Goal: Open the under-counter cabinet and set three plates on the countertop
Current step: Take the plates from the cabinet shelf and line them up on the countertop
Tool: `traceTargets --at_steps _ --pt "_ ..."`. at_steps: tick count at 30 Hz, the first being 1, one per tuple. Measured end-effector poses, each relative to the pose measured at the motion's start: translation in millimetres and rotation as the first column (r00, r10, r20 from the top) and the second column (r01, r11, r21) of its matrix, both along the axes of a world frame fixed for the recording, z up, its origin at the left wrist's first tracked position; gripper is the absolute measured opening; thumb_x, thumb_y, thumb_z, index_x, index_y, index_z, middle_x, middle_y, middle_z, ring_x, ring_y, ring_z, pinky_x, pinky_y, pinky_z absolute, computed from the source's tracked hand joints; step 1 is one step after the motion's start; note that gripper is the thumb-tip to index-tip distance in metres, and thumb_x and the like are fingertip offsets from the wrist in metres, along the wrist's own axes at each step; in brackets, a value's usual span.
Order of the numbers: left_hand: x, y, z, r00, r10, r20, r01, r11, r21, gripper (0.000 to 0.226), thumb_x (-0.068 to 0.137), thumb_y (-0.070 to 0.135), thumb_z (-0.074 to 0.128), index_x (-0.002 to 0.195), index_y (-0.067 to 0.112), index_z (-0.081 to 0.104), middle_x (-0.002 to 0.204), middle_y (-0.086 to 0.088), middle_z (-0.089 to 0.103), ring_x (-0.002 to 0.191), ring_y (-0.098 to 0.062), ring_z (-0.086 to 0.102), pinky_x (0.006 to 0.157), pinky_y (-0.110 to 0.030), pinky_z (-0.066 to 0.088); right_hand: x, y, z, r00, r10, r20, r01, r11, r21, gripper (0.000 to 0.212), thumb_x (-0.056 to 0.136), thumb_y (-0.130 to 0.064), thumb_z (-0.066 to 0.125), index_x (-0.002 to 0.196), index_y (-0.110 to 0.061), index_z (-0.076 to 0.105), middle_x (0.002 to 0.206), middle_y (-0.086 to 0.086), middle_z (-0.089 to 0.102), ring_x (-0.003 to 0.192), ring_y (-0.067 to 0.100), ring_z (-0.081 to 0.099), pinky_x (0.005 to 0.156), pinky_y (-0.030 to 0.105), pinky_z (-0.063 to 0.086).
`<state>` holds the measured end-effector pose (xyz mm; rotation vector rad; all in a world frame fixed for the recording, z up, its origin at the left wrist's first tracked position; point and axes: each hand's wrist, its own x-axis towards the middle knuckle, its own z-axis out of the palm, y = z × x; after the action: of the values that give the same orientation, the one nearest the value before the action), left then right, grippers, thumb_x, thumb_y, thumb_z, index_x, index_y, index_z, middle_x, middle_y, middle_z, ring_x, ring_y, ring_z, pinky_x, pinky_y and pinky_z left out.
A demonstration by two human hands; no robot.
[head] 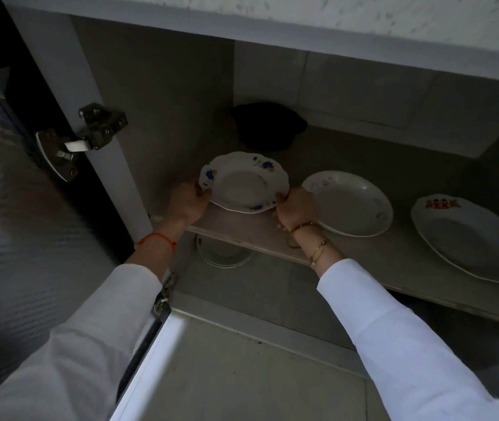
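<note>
The under-counter cabinet stands open, and three plates are on its shelf (242, 229). The left one is a white plate with blue flowers (243, 182), raised slightly at its near side. My left hand (188, 202) grips its left rim and my right hand (295, 208) grips its right rim. To its right lies a plain white plate (354, 205), and further right a white plate with red pattern (470, 238). The pale countertop edge (303, 13) runs across the top of the view.
A dark pot (268, 126) sits at the back of the shelf behind the blue-flowered plate. The open door (8, 208) with its metal hinge (90, 132) hangs at the left. A glass dish (224, 253) lies on the lower level under the shelf. Tiled floor (242, 375) is below.
</note>
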<state>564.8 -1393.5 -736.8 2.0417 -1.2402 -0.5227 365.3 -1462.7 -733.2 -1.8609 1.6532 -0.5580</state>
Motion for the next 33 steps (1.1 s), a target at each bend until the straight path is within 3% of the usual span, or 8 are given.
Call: traceTargets --at_steps 4,6,9,16,21,24,29,33 --pt "3 -2 -2 0.997 0.010 -0.076 -0.010 1.000 0.004 0.029 0.093 0.017 0.056 0.112 -0.002 0.065 0.109 -0.026 0.068 0.106 -0.038 0.063 0.086 -0.037 0.047 3 -2 -4 0.998 -0.008 0.056 0.007 1.000 0.023 0.038 0.098 -0.024 0.043 0.099 0.007 0.065 0.097 0.023 0.071 0.088 0.037 0.069 0.082 0.048 0.057" --pt "3 -3 -3 0.994 0.014 -0.108 -0.014 1.000 0.001 0.027 0.092 0.015 0.056 0.111 0.000 0.066 0.108 -0.026 0.069 0.104 -0.041 0.064 0.086 -0.039 0.049 4 -4 -7 0.991 -0.031 0.127 0.023 0.997 0.068 0.035 0.098 -0.020 0.044 0.095 0.008 0.065 0.084 0.018 0.072 0.062 0.022 0.071 0.061 0.037 0.061" --pt "6 -4 -5 0.990 0.025 -0.138 -0.026 1.000 -0.009 0.025 0.089 0.015 0.057 0.109 0.004 0.067 0.105 -0.025 0.070 0.101 -0.041 0.065 0.085 -0.041 0.052 4 -1 -7 0.959 -0.093 0.268 0.058 0.989 0.133 0.029 0.098 -0.015 0.044 0.092 0.006 0.063 0.070 0.011 0.067 0.027 0.005 0.052 0.030 0.018 0.044" --pt "6 3 -7 0.969 0.054 -0.241 -0.058 0.998 -0.013 0.029 0.085 0.011 0.061 0.111 0.004 0.068 0.106 -0.024 0.070 0.103 -0.038 0.066 0.089 -0.050 0.054 2 10 -3 0.915 -0.113 0.388 0.062 0.988 0.141 0.020 0.098 -0.010 0.044 0.095 0.002 0.059 0.074 0.018 0.067 0.026 0.005 0.051 0.030 0.017 0.044" --pt "-4 23 5 0.955 0.061 -0.290 -0.080 0.995 -0.056 0.057 0.065 0.030 0.054 0.114 0.004 0.066 0.111 -0.020 0.070 0.103 -0.036 0.066 0.091 -0.050 0.053 -3 24 -2 0.904 -0.097 0.417 0.057 0.993 0.108 0.020 0.098 -0.012 0.043 0.097 0.002 0.058 0.070 0.016 0.066 0.027 0.004 0.052 0.030 0.016 0.042" --pt "-10 37 11 0.947 0.059 -0.317 -0.094 0.991 -0.097 0.046 0.072 0.024 0.059 0.116 0.010 0.067 0.108 -0.015 0.071 0.102 -0.032 0.067 0.093 -0.049 0.053 -9 34 1 0.898 -0.096 0.429 0.058 0.993 0.101 0.016 0.098 -0.013 0.045 0.092 -0.003 0.055 0.064 0.010 0.065 0.027 0.005 0.052 0.030 0.016 0.043" --pt "-17 65 7 0.942 0.003 -0.335 -0.080 0.973 -0.217 0.032 0.087 0.006 0.059 0.117 0.015 0.064 0.103 -0.006 0.070 0.081 -0.015 0.064 0.084 -0.033 0.053 -24 62 5 0.898 -0.086 0.432 0.066 0.996 0.061 0.021 0.096 -0.016 0.049 0.075 -0.014 0.052 0.042 0.001 0.059 0.029 0.010 0.054 0.031 0.020 0.044" --pt "-30 93 8 0.936 -0.021 -0.350 -0.090 0.951 -0.296 0.037 0.087 0.002 0.059 0.117 0.022 0.063 0.090 0.007 0.068 0.071 0.001 0.062 0.073 -0.020 0.052 -38 92 10 0.892 -0.074 0.446 0.067 0.997 0.031 0.028 0.095 -0.014 0.051 0.067 -0.017 0.050 0.045 0.007 0.057 0.034 0.020 0.054 0.038 0.028 0.048"
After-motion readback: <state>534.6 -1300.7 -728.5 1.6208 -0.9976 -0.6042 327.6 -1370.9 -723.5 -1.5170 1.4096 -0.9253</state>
